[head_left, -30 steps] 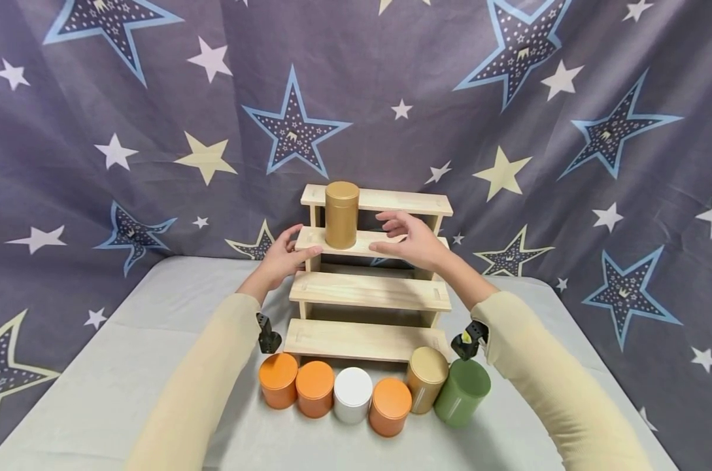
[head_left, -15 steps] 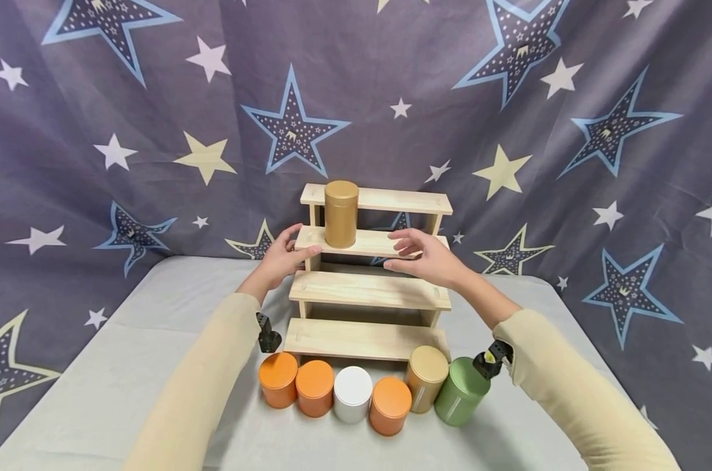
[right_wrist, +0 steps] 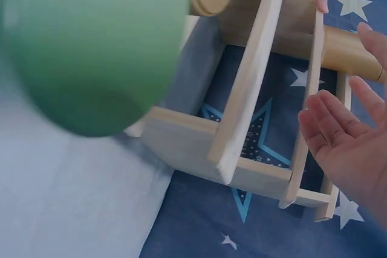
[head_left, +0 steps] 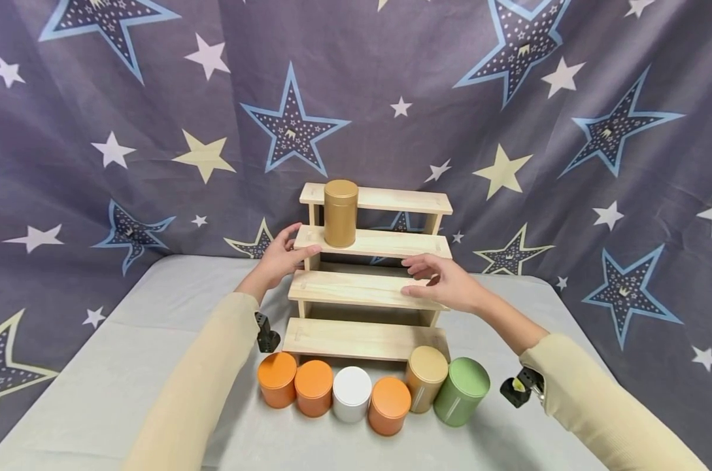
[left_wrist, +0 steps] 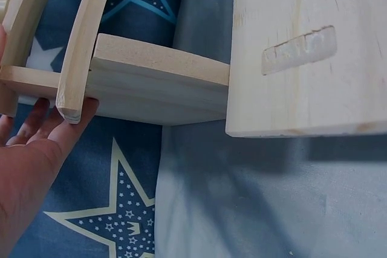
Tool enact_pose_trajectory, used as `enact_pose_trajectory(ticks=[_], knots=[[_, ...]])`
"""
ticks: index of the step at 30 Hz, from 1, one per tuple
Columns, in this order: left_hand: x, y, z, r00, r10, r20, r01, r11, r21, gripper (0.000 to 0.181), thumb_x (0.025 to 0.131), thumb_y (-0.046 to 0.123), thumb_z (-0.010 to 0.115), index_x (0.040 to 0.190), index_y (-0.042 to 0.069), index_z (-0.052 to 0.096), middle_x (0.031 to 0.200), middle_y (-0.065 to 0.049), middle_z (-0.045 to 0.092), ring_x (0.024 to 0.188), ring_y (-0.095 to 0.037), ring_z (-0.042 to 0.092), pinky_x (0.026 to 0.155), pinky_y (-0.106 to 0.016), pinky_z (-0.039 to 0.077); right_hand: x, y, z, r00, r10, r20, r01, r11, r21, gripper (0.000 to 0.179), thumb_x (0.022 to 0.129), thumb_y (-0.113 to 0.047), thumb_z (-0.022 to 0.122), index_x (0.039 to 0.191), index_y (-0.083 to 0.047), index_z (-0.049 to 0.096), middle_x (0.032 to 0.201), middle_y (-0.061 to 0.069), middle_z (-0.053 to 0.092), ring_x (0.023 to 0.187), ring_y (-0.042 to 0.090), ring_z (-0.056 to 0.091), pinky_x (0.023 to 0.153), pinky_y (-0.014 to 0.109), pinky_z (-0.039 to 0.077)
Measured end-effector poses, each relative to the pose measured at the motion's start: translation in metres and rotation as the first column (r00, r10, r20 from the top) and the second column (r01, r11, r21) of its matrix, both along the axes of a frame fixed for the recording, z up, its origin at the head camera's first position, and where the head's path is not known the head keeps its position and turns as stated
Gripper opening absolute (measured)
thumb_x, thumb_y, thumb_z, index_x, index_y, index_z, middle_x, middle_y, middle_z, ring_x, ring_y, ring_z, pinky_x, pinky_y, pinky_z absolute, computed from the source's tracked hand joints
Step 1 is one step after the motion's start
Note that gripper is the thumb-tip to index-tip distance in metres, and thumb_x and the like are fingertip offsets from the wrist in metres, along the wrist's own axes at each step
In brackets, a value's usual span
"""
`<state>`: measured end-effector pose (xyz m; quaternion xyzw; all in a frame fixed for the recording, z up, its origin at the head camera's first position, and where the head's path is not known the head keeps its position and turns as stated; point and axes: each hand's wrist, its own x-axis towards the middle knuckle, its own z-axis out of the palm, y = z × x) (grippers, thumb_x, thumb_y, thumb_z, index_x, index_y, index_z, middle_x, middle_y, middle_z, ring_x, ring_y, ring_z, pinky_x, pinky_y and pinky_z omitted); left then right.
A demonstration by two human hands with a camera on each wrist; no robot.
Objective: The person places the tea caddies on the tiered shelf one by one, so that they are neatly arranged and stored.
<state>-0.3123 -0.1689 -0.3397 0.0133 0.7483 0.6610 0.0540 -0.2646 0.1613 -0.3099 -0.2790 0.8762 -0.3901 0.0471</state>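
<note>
My left hand holds the left end of a wooden tiered display rack, thumb along the second board from the top. In the left wrist view, its fingers lie against the rack's side. A tall gold tin stands upright on that same board, just right of the left thumb. My right hand hovers in front of the rack's right half, fingers loosely bent with nothing between them. In the right wrist view a green tin looms close to the camera.
Before the rack, a row of lidded tins stands on the grey cloth: several orange ones, a white one, a gold one and a green one at the right end. A star-patterned curtain hangs close behind the rack.
My right hand has drawn away from beside the tall gold tin, moving down and to the right. The left hand stays on the rack, and the tins have not moved.
</note>
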Motion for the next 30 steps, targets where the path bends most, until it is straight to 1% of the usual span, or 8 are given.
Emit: enact_pose_trajectory(ticks=[4, 11, 14, 18, 22, 25, 30], knots=[[0.0, 0.0, -0.001, 1.0, -0.005, 0.001, 0.005, 1.0, 0.001, 0.085, 0.087, 0.018, 0.066, 0.151, 0.015, 0.01, 0.145, -0.023, 0.035, 0.13, -0.039, 0.04, 0.103, -0.054, 0.039, 0.008, 0.009, -0.006, 1.0, 0.02, 0.013, -0.021, 1.0, 0.02, 0.052, 0.083, -0.027, 0.072, 0.128, -0.008, 0.053, 0.122, 0.017, 0.058, 0.11, 0.029, 0.057, 0.09, 0.048, 0.048], [-0.02, -0.006, -0.023, 0.999, 0.025, -0.025, -0.025, 1.0, -0.01, 0.089, 0.083, 0.025, 0.072, 0.151, 0.021, 0.014, 0.142, -0.02, 0.04, 0.128, -0.036, 0.044, 0.1, -0.054, 0.041, 0.022, 0.024, -0.015, 0.999, 0.051, 0.013, -0.052, 0.997, 0.053, 0.053, 0.083, -0.03, 0.071, 0.127, -0.007, 0.054, 0.122, 0.015, 0.059, 0.107, 0.028, 0.058, 0.087, 0.041, 0.051], [-0.019, -0.007, -0.023, 0.999, 0.022, -0.03, -0.022, 1.0, -0.013, 0.09, 0.083, 0.027, 0.072, 0.151, 0.021, 0.013, 0.142, -0.02, 0.04, 0.127, -0.036, 0.044, 0.1, -0.053, 0.041, 0.027, 0.031, -0.021, 0.998, 0.065, 0.018, -0.066, 0.996, 0.06, 0.05, 0.083, -0.028, 0.072, 0.125, -0.006, 0.055, 0.119, 0.014, 0.061, 0.104, 0.026, 0.06, 0.085, 0.038, 0.051], [-0.016, -0.006, -0.023, 1.0, 0.019, -0.025, -0.019, 1.0, -0.017, 0.09, 0.084, 0.026, 0.071, 0.151, 0.02, 0.012, 0.142, -0.021, 0.04, 0.127, -0.037, 0.044, 0.101, -0.054, 0.041, 0.035, 0.039, -0.03, 0.998, 0.066, 0.018, -0.067, 0.994, 0.086, 0.048, 0.081, -0.029, 0.073, 0.121, -0.007, 0.057, 0.115, 0.008, 0.063, 0.101, 0.019, 0.06, 0.082, 0.033, 0.052], [-0.015, -0.006, -0.024, 1.0, 0.017, -0.018, -0.017, 1.0, -0.014, 0.089, 0.084, 0.025, 0.07, 0.151, 0.02, 0.012, 0.142, -0.022, 0.04, 0.127, -0.038, 0.043, 0.102, -0.054, 0.04, 0.044, 0.048, -0.033, 0.998, 0.064, 0.027, -0.066, 0.993, 0.098, 0.047, 0.081, -0.031, 0.073, 0.12, -0.009, 0.058, 0.116, 0.006, 0.062, 0.1, 0.016, 0.059, 0.082, 0.033, 0.052], [-0.016, -0.007, -0.024, 1.0, 0.019, -0.016, -0.019, 1.0, -0.017, 0.089, 0.084, 0.025, 0.071, 0.151, 0.02, 0.012, 0.142, -0.021, 0.04, 0.127, -0.037, 0.044, 0.102, -0.054, 0.04, 0.05, 0.055, -0.033, 0.997, 0.07, 0.033, -0.073, 0.993, 0.096, 0.045, 0.081, -0.029, 0.073, 0.119, -0.01, 0.058, 0.117, 0.008, 0.062, 0.1, 0.015, 0.059, 0.081, 0.033, 0.052], [-0.018, -0.007, -0.022, 0.999, 0.025, -0.029, -0.026, 0.999, -0.026, 0.09, 0.083, 0.026, 0.071, 0.151, 0.02, 0.012, 0.142, -0.021, 0.04, 0.128, -0.036, 0.044, 0.102, -0.053, 0.04, 0.059, 0.067, -0.035, 0.995, 0.093, 0.025, -0.096, 0.989, 0.116, 0.044, 0.081, -0.03, 0.073, 0.117, -0.01, 0.059, 0.117, 0.01, 0.062, 0.098, 0.01, 0.058, 0.079, 0.03, 0.051]])
